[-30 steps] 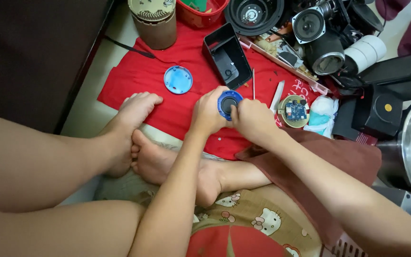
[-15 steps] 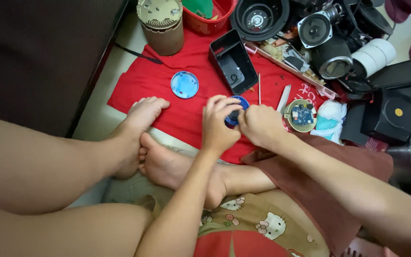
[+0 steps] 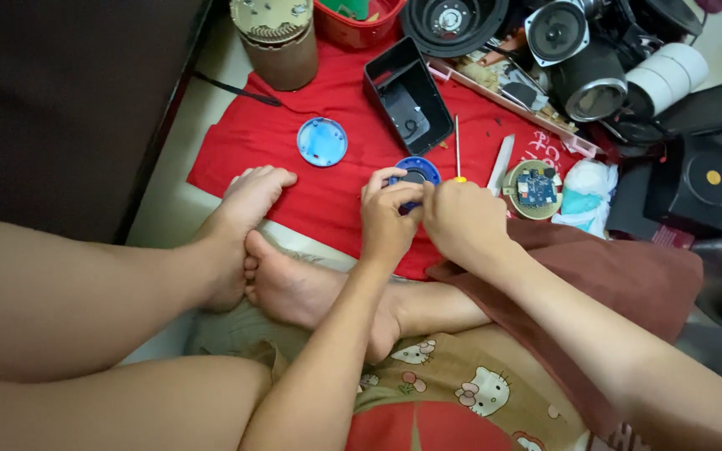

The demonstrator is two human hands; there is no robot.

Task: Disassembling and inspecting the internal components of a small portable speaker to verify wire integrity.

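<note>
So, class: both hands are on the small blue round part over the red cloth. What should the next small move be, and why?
Probably reach the right hand to the thin screwdriver lying just beyond it, while the left hand steadies the blue round part. Both hands grip it bare, with no tool in use.

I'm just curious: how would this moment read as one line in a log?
left hand: holds round blue part | right hand: on it too | screwdriver: lies beside | red cloth: beneath

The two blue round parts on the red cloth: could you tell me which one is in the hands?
The darker blue ring, gripped by both hands; the lighter blue disc lies alone.
</note>
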